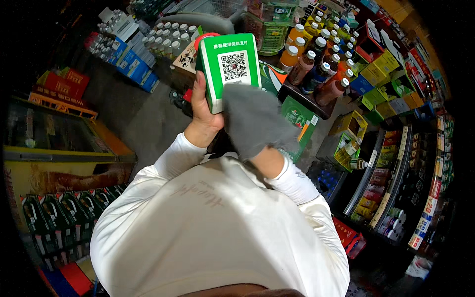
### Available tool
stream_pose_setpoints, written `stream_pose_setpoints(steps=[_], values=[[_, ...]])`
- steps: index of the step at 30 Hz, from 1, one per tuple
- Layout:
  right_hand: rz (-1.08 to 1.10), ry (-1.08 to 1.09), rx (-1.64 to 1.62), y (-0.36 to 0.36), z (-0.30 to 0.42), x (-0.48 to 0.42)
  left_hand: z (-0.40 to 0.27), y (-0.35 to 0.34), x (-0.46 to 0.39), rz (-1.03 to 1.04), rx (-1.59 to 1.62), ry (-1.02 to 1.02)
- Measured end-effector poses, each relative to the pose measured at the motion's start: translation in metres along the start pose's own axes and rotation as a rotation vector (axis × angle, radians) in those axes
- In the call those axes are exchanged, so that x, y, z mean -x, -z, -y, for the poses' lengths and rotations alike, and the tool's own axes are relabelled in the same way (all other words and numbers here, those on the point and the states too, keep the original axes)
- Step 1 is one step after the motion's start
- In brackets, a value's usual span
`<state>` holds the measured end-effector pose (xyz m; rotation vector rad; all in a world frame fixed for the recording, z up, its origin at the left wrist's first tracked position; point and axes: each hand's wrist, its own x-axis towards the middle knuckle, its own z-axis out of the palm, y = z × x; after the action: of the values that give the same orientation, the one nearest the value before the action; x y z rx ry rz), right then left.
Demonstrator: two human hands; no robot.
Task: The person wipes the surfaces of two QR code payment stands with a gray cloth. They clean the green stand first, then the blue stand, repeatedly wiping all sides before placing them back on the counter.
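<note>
A green and white payment-code box (217, 80) with a printed square code and writing is tilted up in front of my chest. My left hand (205, 117) grips it at the lower left edge, thumb along its side. A grey cloth (250, 117), blurred, lies over the box's lower right corner. It drapes over my right hand (265, 159), whose fingers are hidden; only the wrist end shows. Behind the box's top left, a red curved rim (205, 37) sticks out; whether it belongs to the box I cannot tell.
Bottled drinks (319, 55) crowd a stand beyond the box at right. A green carton (300, 124) is below them. Snack shelves (384, 178) line the right side. At left are a glass-topped freezer (63, 133), green bottle packs (74, 211) and blue cartons (135, 68).
</note>
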<state>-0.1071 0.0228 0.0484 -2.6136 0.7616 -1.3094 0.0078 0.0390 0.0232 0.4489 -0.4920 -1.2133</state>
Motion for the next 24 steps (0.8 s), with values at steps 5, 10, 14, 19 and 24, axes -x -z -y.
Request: stream_pose_setpoints(steps=[5, 10, 14, 19, 24], values=[[-0.258, 0.046, -0.117, -0.025, -0.016, 0.010, -0.010, 0.008, -0.010, 0.018, 0.006, 0.001], [-0.081, 0.040, 0.018, -0.019, -0.012, 0.013, -0.010, 0.016, -0.011, 0.056, 0.015, 0.063], [-0.084, -0.073, 0.056, -0.017, -0.014, 0.011, -0.010, 0.014, -0.016, 0.066, -0.048, 0.003], [-0.114, 0.032, 0.130, -0.031, -0.009, 0.018, -0.019, 0.020, -0.015, 0.059, 0.022, 0.069], [-0.024, -0.023, 0.134, -0.030, -0.005, 0.003, -0.018, 0.027, -0.020, 0.044, -0.008, 0.063]])
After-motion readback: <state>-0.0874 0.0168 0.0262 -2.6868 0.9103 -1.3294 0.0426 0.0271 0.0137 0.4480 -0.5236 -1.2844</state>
